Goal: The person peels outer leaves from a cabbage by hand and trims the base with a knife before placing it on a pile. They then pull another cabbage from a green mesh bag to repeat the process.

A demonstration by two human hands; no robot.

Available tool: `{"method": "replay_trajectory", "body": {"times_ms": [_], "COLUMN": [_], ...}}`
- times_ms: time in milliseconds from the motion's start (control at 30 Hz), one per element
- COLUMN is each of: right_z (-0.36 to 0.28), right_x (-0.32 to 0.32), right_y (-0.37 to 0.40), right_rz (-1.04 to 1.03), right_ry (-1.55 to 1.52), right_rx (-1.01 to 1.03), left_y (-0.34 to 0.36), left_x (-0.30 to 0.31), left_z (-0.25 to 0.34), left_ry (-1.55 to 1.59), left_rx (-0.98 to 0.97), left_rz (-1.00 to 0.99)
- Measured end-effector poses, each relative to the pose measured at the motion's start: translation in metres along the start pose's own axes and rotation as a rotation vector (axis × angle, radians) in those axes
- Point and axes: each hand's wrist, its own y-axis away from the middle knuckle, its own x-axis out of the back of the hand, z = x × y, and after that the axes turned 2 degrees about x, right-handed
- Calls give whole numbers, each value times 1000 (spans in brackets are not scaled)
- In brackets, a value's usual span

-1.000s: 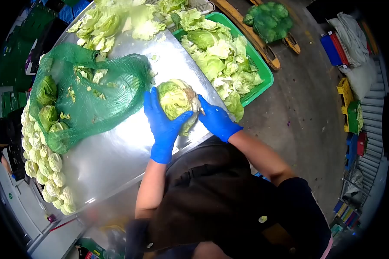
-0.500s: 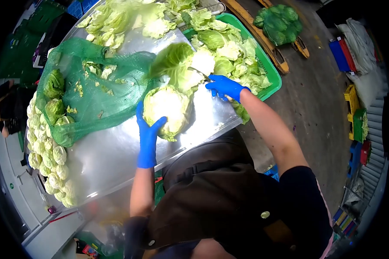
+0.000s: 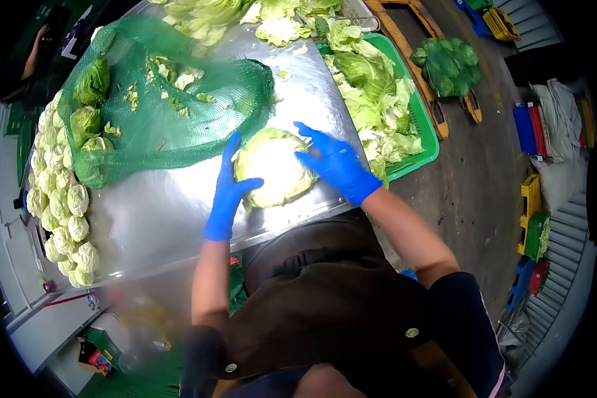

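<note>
A trimmed pale-green cabbage sits on the metal table near its front edge. My left hand, in a blue glove, grips the cabbage's left side, with the thumb across its face and the fingers up along its edge. On the other side is my right hand, also blue-gloved, its fingers spread and the thumb overlapping the cabbage's right edge. I cannot make out a tool in either hand. Behind the cabbage lies a green net sack with several cabbages inside.
Small pale cabbages are stacked along the table's left edge. A green crate of loose leaves stands at the right. More leaves lie at the back. Beyond are a pallet truck and a filled net sack on the floor.
My right hand has moved from the crate side to the cabbage, its fingers now spread. The large leaf beside the cabbage is gone from there. My view has shifted slightly.
</note>
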Motion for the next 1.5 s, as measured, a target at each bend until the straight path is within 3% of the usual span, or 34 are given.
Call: {"method": "replay_trajectory", "body": {"times_ms": [33, 100, 167, 333, 400, 467, 500, 567, 667, 767, 800, 900, 933, 967, 1033, 1100, 1167, 1267, 1300, 1367, 1500], "right_z": [5, 9, 14, 15, 40, -4, 65, 107, 57, 47, 44, 9, 7, 26, 21, 27, 25, 18, 21, 21, 38], "right_x": [-24, -31, -29, -28, -25, 21, 5, -9, 4, 23, 23, 9, 7, -11, -10, -8, -1, 7, 3, -4, -22], "right_y": [-5, -8, -9, -22, -38, -62, -91, -90, -47, -28, -26, -13, -15, -15, -16, -26, -28, -20, -13, -9, -32], "right_rz": [123, 170, 193, 77, 52, -213, -174, -146, -70, 198, 318, 132, -92, 60, 64, 89, 131, 150, 183, 84, 116], "right_ry": [22, -32, 111, 383, 542, 32, 276, 229, 148, 200, 183, -44, 26, -92, -108, -7, 134, 355, 316, 305, 522], "right_rx": [195, 155, 254, 241, 487, -314, -159, -5, -163, -186, -95, 84, 3, 164, 39, 66, 77, 38, 118, 86, 89], "left_y": [1, 2, 1, -11, -13, -11, -8, -2, -7, -20, -25, -27, -20, -9, 11, 14, 4, -19, -26, -31, -33], "left_x": [-4, -15, -38, -43, -44, -47, -46, -37, -18, 3, 4, -10, -10, -16, -25, -56, -69, -65, -63, -62, -61], "left_z": [-4, -17, -15, -9, -9, -10, -9, -17, -12, 0, 12, 27, 29, 27, 0, -7, -4, -2, 1, 6, 8], "left_ry": [-77, -234, -229, -395, -398, -475, -573, -535, -502, -576, -763, -565, -744, -728, -838, -706, -845, -808, -765, -683, -689], "left_rx": [-33, -109, -116, -137, -128, -131, -156, -208, -199, -234, -271, -238, -255, -249, -216, -192, -219, -241, -219, -161, -161], "left_rz": [67, 193, 300, 283, 284, 297, 275, 188, 49, -190, -257, -239, -139, 1, 314, 244, 323, 273, 265, 238, 250]}}
